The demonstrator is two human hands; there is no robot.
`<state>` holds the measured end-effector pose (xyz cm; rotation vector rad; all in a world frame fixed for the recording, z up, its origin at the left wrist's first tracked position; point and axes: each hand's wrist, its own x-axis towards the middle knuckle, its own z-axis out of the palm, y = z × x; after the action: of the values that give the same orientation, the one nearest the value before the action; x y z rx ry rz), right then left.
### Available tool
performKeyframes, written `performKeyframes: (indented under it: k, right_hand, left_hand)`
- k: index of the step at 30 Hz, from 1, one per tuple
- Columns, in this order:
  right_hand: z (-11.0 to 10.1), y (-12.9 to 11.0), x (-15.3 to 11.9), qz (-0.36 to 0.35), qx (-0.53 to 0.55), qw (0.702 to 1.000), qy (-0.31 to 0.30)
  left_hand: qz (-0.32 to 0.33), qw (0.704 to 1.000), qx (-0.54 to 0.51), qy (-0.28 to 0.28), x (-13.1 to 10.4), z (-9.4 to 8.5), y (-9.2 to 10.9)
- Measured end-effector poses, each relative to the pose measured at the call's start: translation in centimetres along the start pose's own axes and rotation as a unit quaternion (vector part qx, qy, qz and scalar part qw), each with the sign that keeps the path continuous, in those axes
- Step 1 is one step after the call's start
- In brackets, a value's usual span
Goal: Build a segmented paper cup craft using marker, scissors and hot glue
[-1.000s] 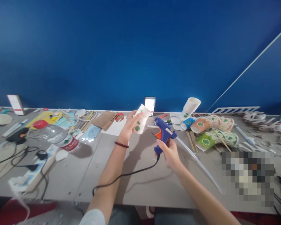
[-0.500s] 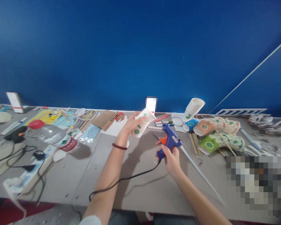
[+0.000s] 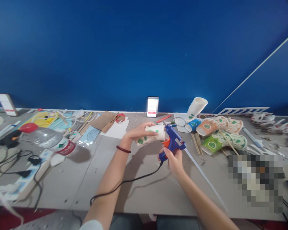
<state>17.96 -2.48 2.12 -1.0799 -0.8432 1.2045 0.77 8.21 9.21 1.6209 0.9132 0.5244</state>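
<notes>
My left hand [image 3: 141, 130] is wrapped round a white paper cup [image 3: 159, 133] with green dots, tilted with its mouth to the right. More white dotted paper, perhaps a second cup, shows below the fingers. In my right hand [image 3: 174, 158] is a blue hot glue gun [image 3: 174, 140] with an orange trigger, gripped by the handle. Its nozzle is hidden by the cup, at the mouth; I cannot tell whether it touches. From the gun's back a long glue stick [image 3: 204, 175] juts out, and a black cord [image 3: 129, 181] crosses over my left forearm.
Stacked paper cups [image 3: 197, 107] and patterned cups [image 3: 208, 127] lie at right, beside wooden sticks [image 3: 197, 143]. A phone [image 3: 153, 107] leans on the blue wall. At left are a plastic bottle [image 3: 52, 140], a power strip [image 3: 31, 175], and cardboard [image 3: 104, 120].
The cup in my left hand has turned and moved down to the right, its mouth now at the glue gun's nozzle. The gun stays nearly in place. The view has shifted slightly.
</notes>
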Motion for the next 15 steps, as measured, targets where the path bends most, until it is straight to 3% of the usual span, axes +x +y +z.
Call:
performKeyframes:
  k: [5, 15]
  right_hand:
    - [0.03, -0.13, 0.0, -0.001, -0.002, 1.0, 0.004]
    - [-0.5, 0.68, 0.18, -0.009, -0.008, 1.0, -0.002]
  left_hand:
    - [0.025, 0.999, -0.031, 0.002, 0.11, 0.17, -0.28]
    - [-0.003, 0.998, -0.063, -0.011, 0.31, 0.36, -0.54]
